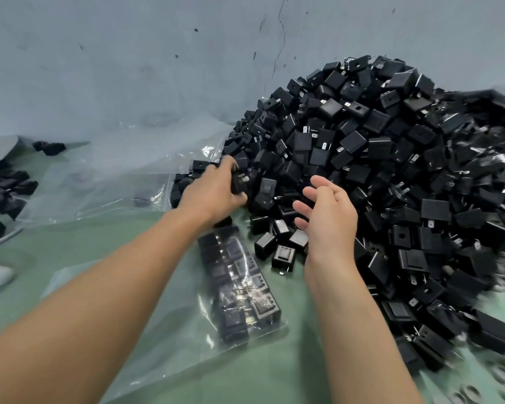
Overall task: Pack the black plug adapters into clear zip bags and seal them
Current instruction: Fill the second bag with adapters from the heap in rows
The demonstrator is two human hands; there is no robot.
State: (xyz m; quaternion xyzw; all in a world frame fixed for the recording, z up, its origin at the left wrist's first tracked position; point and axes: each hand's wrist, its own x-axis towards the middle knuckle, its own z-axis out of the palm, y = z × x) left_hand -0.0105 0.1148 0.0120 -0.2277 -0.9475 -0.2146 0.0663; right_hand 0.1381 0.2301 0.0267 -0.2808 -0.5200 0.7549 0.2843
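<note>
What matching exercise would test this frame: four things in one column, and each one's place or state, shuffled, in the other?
Column one:
1. left hand
2. right hand
3. zip bag
4. adapter pile

Column two:
A. heaped up against the wall
B. fingers loosely spread, holding nothing
C. lies on the green table between the forearms, rows of adapters inside
D. grips a black adapter at the pile's left edge

Pairs: 1-D, 2-B, 3-C, 4-A.
</note>
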